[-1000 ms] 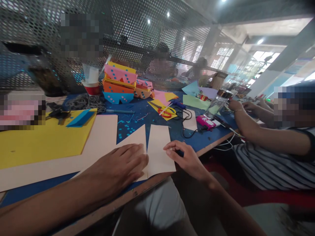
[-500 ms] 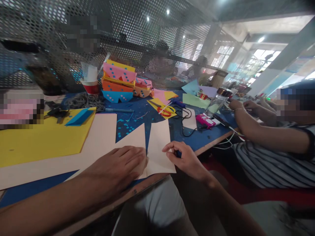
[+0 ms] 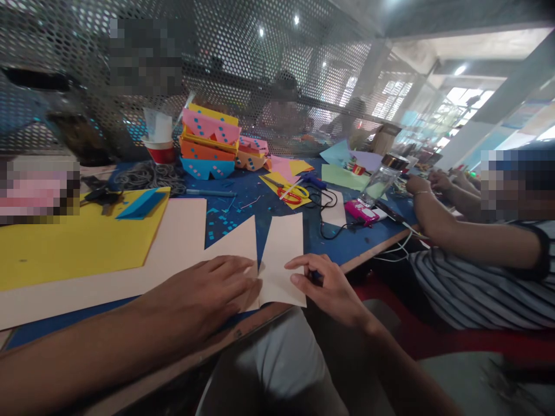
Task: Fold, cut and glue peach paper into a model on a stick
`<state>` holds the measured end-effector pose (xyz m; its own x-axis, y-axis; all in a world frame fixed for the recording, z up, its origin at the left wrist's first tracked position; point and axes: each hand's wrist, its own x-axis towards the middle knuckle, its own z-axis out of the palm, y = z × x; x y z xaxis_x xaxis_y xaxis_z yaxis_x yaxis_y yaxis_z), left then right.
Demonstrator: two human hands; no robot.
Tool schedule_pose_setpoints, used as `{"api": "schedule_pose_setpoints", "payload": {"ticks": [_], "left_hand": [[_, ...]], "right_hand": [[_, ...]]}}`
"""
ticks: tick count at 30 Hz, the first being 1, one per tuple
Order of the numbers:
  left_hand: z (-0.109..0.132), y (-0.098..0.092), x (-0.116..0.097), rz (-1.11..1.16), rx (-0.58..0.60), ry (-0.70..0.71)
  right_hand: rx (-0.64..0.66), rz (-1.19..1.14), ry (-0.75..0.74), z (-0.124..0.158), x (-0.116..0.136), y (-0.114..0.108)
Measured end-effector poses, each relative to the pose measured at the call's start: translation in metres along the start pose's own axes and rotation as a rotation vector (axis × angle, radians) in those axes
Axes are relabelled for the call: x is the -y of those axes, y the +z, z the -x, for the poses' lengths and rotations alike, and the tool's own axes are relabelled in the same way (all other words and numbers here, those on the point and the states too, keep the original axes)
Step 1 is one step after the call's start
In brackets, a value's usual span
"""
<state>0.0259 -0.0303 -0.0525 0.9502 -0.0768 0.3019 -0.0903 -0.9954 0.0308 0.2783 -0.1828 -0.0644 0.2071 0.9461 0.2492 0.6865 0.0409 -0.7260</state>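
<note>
My left hand [image 3: 217,283] lies flat, palm down, on a cream paper sheet [image 3: 243,242], with its fingertips near a fold or seam. To the right of that seam stands a narrower cream paper panel [image 3: 280,248]. My right hand [image 3: 323,283] is at this panel's right edge. Its index finger and thumb are apart over the paper, while the other fingers curl by the edge and are partly hidden. Larger cream sheets [image 3: 182,242] and a yellow sheet [image 3: 87,242] spread out left of my hands. A folded blue paper piece [image 3: 142,205] rests on the yellow sheet.
Orange-handled scissors [image 3: 292,195], a blue glue gun [image 3: 315,182] with a black cord and a glass jar [image 3: 381,179] sit beyond my hands. Decorated paper pieces [image 3: 210,144] are stacked behind, near a red-and-white cup [image 3: 159,150]. A co-worker's arm [image 3: 468,231] reaches in at right.
The right paper panel lies a little flatter and its top edge has shifted slightly right. My left fingers have spread and slid a little; my right hand has moved slightly downward.
</note>
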Motion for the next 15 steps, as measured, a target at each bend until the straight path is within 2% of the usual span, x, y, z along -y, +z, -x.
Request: {"api": "schedule_pose_setpoints", "payload": {"ticks": [4, 9, 15], "left_hand": [[0.0004, 0.0023, 0.0021, -0.088, 0.019, 0.096], [0.0015, 0.0021, 0.0055, -0.108, 0.068, 0.085], [0.0007, 0.0011, 0.0041, 0.027, 0.021, 0.078]], "right_hand": [[0.006, 0.037, -0.006, 0.0003, -0.0004, 0.0023], [0.035, 0.060, -0.013, -0.0002, -0.0001, -0.0002], [0.036, 0.004, 0.032, 0.0024, 0.0002, -0.0051]]}}
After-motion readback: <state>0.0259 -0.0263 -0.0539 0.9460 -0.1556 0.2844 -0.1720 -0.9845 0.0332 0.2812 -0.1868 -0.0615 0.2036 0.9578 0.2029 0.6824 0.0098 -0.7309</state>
